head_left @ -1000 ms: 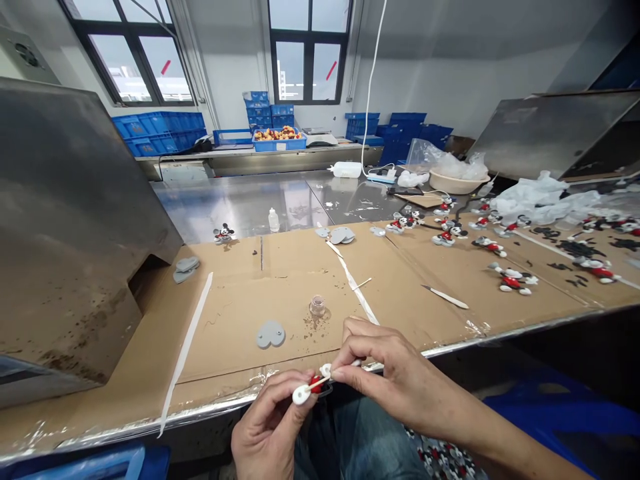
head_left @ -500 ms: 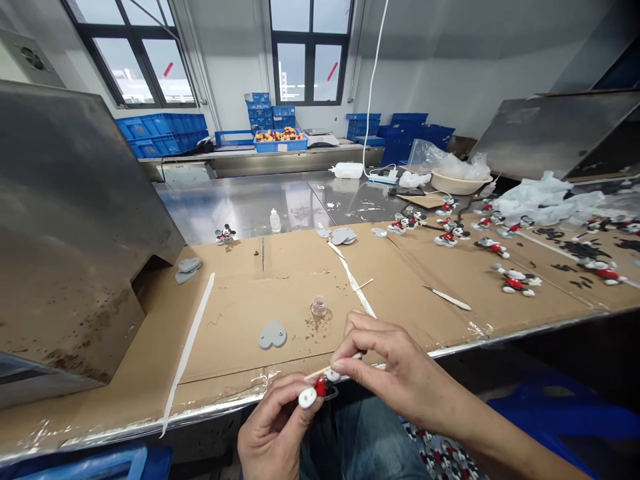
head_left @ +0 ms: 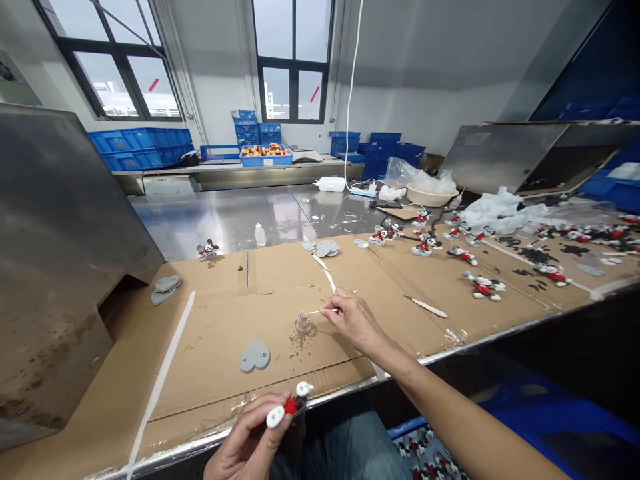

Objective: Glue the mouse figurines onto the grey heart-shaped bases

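Note:
Between the thumb and fingers of my left hand (head_left: 249, 437) is a small red, black and white cartoon mouse figurine (head_left: 291, 405), its white soles turned up toward me. It is held just over the front edge of the table. My right hand (head_left: 351, 317) pinches a thin wooden stick (head_left: 315, 312), whose tip is at the mouth of a small clear glass jar (head_left: 303, 323). Whether the tip dips inside I cannot tell. Wet-looking spots lie on the cardboard around the jar. A grey heart-shaped base (head_left: 255, 356) with small pegs or holes lies left of it.
A craft knife (head_left: 425, 306) lies to the right. Several mouse figurines (head_left: 484, 287) and black parts (head_left: 537, 255) spread across the right side. More grey bases (head_left: 327, 249) and a small dropper bottle (head_left: 260, 235) lie farther back. A metal box (head_left: 55, 280) stands at left.
My right hand has moved the stick away from the figurine and forward to the glass jar. The left hand keeps the figurine near the table edge. The view has tilted and shifted slightly.

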Demonstrator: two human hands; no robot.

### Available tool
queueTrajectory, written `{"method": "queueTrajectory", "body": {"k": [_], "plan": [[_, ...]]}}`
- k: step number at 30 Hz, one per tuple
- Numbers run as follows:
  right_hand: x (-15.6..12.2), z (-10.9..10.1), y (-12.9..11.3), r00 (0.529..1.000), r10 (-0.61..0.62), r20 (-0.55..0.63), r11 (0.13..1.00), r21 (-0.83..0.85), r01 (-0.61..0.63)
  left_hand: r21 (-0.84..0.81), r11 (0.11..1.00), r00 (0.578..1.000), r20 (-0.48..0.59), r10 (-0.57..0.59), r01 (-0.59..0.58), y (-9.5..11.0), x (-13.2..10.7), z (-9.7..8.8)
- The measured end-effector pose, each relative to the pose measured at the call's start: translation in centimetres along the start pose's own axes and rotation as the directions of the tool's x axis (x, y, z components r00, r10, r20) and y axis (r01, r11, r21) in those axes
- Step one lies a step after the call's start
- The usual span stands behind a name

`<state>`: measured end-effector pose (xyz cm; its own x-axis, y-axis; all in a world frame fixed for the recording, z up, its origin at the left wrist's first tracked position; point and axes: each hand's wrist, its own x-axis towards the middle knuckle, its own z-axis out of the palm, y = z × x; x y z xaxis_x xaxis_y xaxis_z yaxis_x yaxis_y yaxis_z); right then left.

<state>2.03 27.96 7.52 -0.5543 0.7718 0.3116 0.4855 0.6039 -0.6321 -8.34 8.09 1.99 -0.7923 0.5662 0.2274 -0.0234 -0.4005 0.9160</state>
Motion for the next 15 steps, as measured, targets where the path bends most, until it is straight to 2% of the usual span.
{"method": "queueTrajectory", "body": {"k": [4, 9, 12, 15], "plan": [[-0.2, 0.3, 0.2, 1.000, 0.018, 0.006, 1.000, 0.026, -0.018, 0.003, 1.000, 1.000, -0.012, 0.000, 0.000, -0.3, 0.3, -0.4], [0.1, 0.8, 0.5, 0.995, 0.093, 0.029, 0.988, 0.124, -0.096, 0.027, 1.000, 0.996, 0.085, 0.005, -0.007, -0.6, 1.1, -1.2], [0.0, 0.8, 0.3, 0.986, 0.148, 0.070, 0.961, 0.223, -0.161, 0.022, 1.000, 0.999, 0.042, 0.000, 0.000, -0.5, 1.3, -1.2], [-1.1, -0.1, -0.8, 0.977, 0.163, 0.135, 0.924, 0.326, -0.199, 0.007, 1.000, 1.000, 0.007, 0.002, -0.002, -0.4, 1.3, -1.1]]}}
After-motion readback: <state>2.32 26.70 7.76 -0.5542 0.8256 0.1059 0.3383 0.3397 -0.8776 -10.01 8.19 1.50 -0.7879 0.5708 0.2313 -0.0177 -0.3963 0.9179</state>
